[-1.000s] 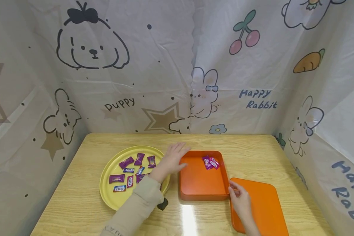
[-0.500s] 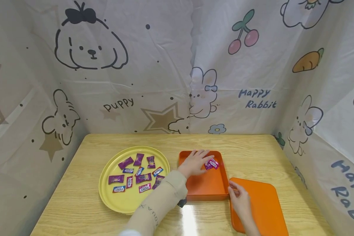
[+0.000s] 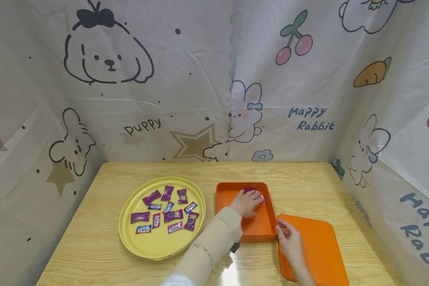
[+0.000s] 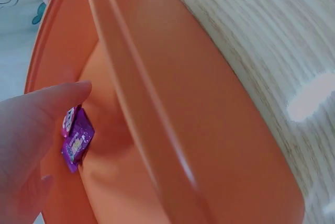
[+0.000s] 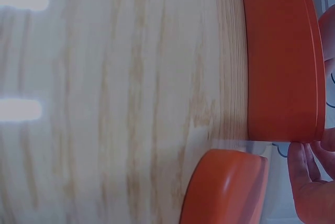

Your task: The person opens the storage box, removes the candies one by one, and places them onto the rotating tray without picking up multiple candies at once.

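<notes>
My left hand [image 3: 246, 203] reaches down into the orange box [image 3: 232, 186], palm down with relaxed fingers over two small wrapped candies. One candy is purple [image 4: 78, 137], the other pink [image 4: 68, 122]; in the left wrist view they show just past the thumb, near the box's wall. In the head view the fingers partly cover them. My right hand [image 3: 291, 240] stays at the box's right side, its fingertips [image 5: 298, 150] touching the outside of that wall near the front corner. An orange lid [image 3: 319, 250] lies beneath and beside the right hand.
Left of the box stands a round yellow tray [image 3: 146, 248] with several purple, blue and pink wrapped candies spread over it. Everything rests on a wooden table [image 3: 121, 171], enclosed by a printed cloth [image 3: 193, 99] at the back and sides.
My left hand has moved right from between the tray and box into the box, down over the two candies. My right hand has stayed at the box's side.
</notes>
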`<state>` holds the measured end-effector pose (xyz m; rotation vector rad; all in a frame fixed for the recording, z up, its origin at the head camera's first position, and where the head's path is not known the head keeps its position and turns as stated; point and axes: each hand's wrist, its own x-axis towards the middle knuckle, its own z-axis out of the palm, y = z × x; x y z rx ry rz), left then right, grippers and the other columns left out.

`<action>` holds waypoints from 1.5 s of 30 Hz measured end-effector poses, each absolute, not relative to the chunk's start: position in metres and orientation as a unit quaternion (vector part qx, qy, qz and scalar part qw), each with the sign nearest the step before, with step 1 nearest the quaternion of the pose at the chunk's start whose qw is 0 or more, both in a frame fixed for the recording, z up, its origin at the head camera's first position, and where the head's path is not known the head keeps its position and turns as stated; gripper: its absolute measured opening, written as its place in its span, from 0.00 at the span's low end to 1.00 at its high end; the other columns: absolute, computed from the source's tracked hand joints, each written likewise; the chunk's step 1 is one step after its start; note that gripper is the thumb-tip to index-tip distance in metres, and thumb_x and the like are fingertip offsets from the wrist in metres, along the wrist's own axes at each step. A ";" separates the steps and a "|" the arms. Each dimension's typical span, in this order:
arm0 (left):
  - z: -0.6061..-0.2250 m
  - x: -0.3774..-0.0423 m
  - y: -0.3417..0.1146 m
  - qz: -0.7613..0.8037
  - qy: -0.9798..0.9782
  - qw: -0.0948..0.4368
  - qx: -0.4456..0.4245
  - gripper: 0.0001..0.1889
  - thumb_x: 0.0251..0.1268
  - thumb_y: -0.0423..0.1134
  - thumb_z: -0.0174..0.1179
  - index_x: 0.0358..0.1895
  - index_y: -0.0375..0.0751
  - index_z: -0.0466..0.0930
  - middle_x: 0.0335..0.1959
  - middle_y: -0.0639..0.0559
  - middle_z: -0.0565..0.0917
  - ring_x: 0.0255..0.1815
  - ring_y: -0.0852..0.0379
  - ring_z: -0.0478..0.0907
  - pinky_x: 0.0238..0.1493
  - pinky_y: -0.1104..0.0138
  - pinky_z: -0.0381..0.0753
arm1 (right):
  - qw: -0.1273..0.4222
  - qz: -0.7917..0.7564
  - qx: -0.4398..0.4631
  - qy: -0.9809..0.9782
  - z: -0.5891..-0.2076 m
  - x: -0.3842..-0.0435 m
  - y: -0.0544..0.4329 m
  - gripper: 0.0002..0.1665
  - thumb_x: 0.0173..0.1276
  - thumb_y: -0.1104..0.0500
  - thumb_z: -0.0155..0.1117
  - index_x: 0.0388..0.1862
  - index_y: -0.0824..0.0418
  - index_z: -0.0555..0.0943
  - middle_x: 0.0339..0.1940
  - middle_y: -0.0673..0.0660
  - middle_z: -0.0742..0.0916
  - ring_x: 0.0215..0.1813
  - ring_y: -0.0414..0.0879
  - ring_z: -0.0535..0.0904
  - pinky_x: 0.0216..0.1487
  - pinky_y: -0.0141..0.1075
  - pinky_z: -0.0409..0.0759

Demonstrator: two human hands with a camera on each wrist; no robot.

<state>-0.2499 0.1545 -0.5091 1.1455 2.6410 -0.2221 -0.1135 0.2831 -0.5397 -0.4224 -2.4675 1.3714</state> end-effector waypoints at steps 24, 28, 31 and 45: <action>-0.522 -0.250 0.156 -0.067 0.919 0.134 0.365 0.29 0.61 0.53 0.55 0.67 0.60 0.61 0.68 0.63 0.62 0.69 0.61 0.55 0.68 0.59 0.56 | 0.147 0.472 -0.138 -0.858 -0.542 -0.115 0.281 0.15 0.63 0.69 0.58 0.49 0.71 0.78 0.41 0.66 0.83 0.36 0.53 0.81 0.33 0.27 0.78; -0.525 -0.250 0.159 -0.057 0.920 0.112 0.372 0.23 0.62 0.50 0.55 0.62 0.57 0.69 0.63 0.62 0.68 0.65 0.61 0.62 0.65 0.60 0.60 | 0.149 0.471 -0.141 -0.858 -0.543 -0.114 0.282 0.15 0.63 0.69 0.58 0.49 0.70 0.78 0.40 0.65 0.83 0.35 0.51 0.81 0.32 0.28 0.78; -0.527 -0.249 0.161 -0.058 0.917 0.084 0.386 0.17 0.64 0.48 0.54 0.56 0.56 0.75 0.59 0.61 0.72 0.61 0.62 0.67 0.62 0.62 0.66 | 0.152 0.467 -0.142 -0.859 -0.544 -0.114 0.283 0.15 0.63 0.69 0.58 0.49 0.70 0.78 0.40 0.65 0.83 0.35 0.49 0.81 0.32 0.28 0.79; -0.528 -0.245 0.165 -0.044 0.913 0.053 0.403 0.08 0.66 0.38 0.52 0.39 0.53 0.81 0.48 0.58 0.78 0.49 0.61 0.75 0.49 0.71 0.75 | 0.143 0.473 -0.142 -0.857 -0.541 -0.113 0.284 0.16 0.64 0.68 0.57 0.50 0.70 0.78 0.42 0.66 0.83 0.37 0.53 0.81 0.34 0.27 0.78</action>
